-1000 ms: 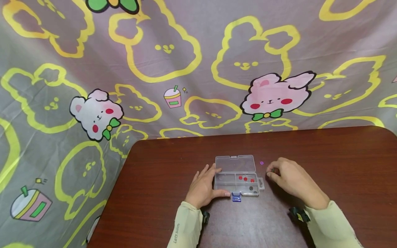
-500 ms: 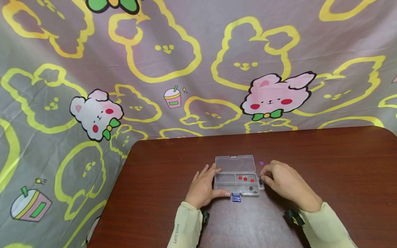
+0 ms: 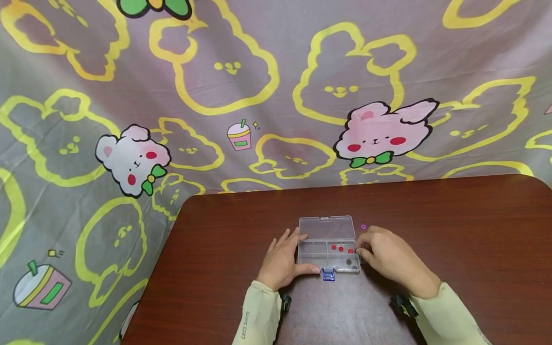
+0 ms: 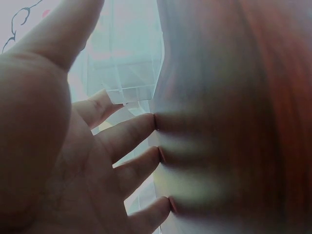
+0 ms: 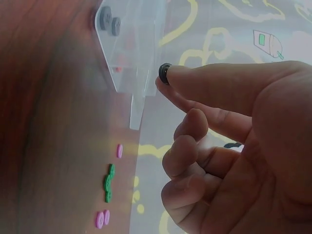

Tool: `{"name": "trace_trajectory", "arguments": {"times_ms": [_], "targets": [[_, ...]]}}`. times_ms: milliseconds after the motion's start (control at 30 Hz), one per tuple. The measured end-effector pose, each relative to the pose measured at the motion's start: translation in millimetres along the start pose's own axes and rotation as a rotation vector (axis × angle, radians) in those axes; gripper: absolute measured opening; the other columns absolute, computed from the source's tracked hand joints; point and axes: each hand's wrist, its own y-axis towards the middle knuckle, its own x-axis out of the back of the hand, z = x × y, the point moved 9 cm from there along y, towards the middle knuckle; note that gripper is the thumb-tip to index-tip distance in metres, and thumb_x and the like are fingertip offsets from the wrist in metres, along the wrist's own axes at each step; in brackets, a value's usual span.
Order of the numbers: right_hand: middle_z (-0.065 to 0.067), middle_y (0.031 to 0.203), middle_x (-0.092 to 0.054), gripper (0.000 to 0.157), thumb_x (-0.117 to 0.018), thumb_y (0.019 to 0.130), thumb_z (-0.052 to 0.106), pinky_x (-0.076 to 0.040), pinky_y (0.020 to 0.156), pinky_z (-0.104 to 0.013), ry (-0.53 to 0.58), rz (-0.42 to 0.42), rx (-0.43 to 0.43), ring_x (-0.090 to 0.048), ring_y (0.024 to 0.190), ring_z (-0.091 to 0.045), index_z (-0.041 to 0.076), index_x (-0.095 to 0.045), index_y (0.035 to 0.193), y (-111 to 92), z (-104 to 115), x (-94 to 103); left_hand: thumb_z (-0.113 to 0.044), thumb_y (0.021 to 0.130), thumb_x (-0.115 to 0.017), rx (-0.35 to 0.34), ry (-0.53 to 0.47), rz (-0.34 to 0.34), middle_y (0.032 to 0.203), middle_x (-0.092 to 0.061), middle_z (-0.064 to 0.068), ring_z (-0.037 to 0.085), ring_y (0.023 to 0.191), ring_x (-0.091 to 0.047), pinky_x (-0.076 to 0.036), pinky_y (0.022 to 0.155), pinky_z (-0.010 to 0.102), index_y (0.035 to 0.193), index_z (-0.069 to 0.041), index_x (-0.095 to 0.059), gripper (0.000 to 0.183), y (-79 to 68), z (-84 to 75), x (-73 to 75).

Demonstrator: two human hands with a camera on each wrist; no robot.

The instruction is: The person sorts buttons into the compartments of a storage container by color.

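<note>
Cloth printed with yellow cartoon outlines hangs behind a red-brown table, over whose near side a pair of pale sleeves extends. The right hand pinches a black button between thumb and forefinger, its other fingers curled inward. The left hand lies spread about the left end of a clear box, thumb along the near edge and forefinger by the far corner. The box stands open, its lid folded to the far side and its blue latch at the near side. Three red buttons occupy the far right compartment; two dark buttons occupy the near right one. Outside the box, on the table, lie three green buttons in a short row and three pink buttons, one of these apart and nearer the box. Chief risk, in my judgement: the pinched button could slip or flip away if the grip slackens or the fingers catch the rim. It sits at the very fingertips, clear of the palm, near the box's right end; whether over a compartment or just outside, I cannot tell
</note>
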Motion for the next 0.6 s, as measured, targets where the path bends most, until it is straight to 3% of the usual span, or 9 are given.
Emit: {"name": "trace_trajectory", "arguments": {"times_ms": [133, 300, 600], "targets": [[0.008, 0.083, -0.062, 0.01, -0.079, 0.084, 0.009, -0.053, 0.068, -0.038, 0.002, 0.005, 0.019, -0.062, 0.082, -0.016, 0.018, -0.074, 0.083, 0, 5, -4.0, -0.062, 0.075, -0.078, 0.0, -0.002, -0.001, 0.162, -0.033, 0.006, 0.025, 0.152, -0.023, -0.018, 0.122, 0.055, 0.15, -0.021, -0.049, 0.09, 0.0, 1.5, -0.8], [0.006, 0.086, -0.066, 0.01, -0.079, 0.085, 0.011, -0.057, 0.079, -0.046, -0.004, -0.014, 0.049, -0.066, 0.111, -0.033, 0.019, -0.073, 0.082, 0, 11, -6.2, -0.062, 0.075, -0.078, 0.001, 0.001, 0.0, 0.162, -0.033, 0.006, 0.025, 0.151, -0.024, -0.018, 0.122, 0.055, 0.15, -0.021, -0.05, 0.09, 0.8, 1.5, -0.9], [0.01, 0.083, -0.064, 0.012, -0.078, 0.085, 0.012, -0.056, 0.082, -0.045, 0.0, -0.049, 0.063, -0.066, 0.111, -0.033, 0.021, -0.072, 0.081, 0, 16, -6.9, -0.062, 0.075, -0.078, -0.004, 0.004, -0.003, 0.162, -0.034, 0.006, 0.025, 0.151, -0.024, -0.018, 0.122, 0.054, 0.149, -0.02, -0.05, 0.09, 0.9, 1.0, -0.1]]}}
